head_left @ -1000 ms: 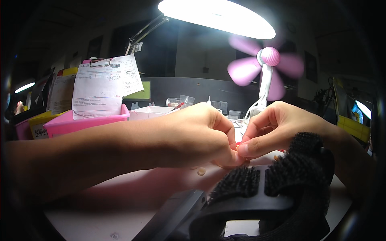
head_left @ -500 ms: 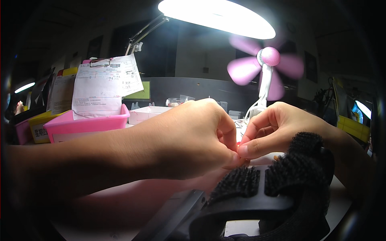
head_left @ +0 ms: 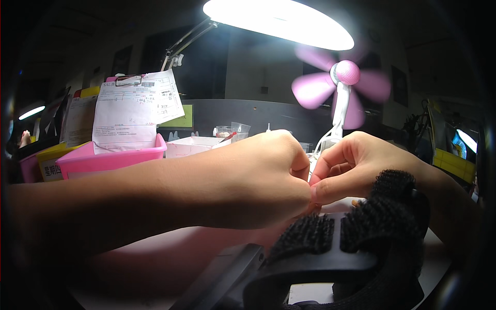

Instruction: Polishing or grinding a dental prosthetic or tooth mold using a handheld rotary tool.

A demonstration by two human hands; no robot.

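My left hand (head_left: 261,178) reaches in from the left with its fingers curled and turned away. Its fingertips meet those of my right hand (head_left: 354,168), whose thumb and forefinger are pinched together. Whatever lies between the fingertips is too small and too covered to make out. Just below the hands, close to the camera, stands a black frame (head_left: 323,262) carrying dark bristly pads (head_left: 380,222). A small orange-brown tip (head_left: 355,203) shows under my right hand.
A bright lamp (head_left: 279,20) hangs overhead, and a pink fan (head_left: 347,72) spins behind the hands. Left stand a pink bin (head_left: 113,161) and clipped papers (head_left: 125,111). A pale box (head_left: 190,147) and clear cups (head_left: 240,129) are behind my left hand. Yellow bins (head_left: 454,165) sit right.
My left hand has rolled and moved slightly right and down, uncovering more of the cups. Its thumb and the small reddish bit between the fingertips are now hidden. My right hand has barely moved.
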